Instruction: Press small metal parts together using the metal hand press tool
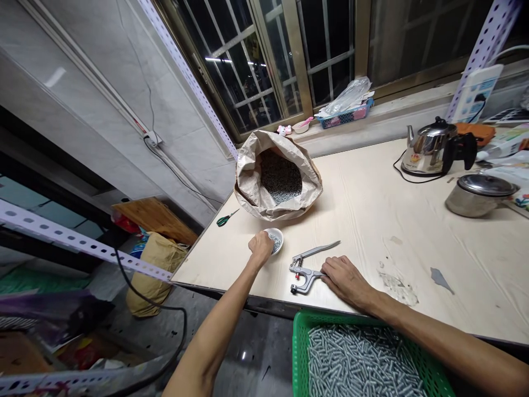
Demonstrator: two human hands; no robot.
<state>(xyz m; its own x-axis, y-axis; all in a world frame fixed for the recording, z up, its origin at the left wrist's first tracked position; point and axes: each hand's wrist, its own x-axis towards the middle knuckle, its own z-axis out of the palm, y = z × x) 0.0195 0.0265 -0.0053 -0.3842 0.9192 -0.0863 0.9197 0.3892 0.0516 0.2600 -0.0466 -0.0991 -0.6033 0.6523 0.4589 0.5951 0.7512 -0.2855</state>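
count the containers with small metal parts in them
3: the paper sack at the back of the table, the small white bowl by the left hand, and the green basket below the table's near edge. More may be hidden.

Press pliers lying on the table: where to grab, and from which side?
Take the pliers by the two long handles, coming from the right and above. They lie flat with the head pointing left toward the bowl, and the handles are splayed open to the right. The right hand rests on the lower handle.
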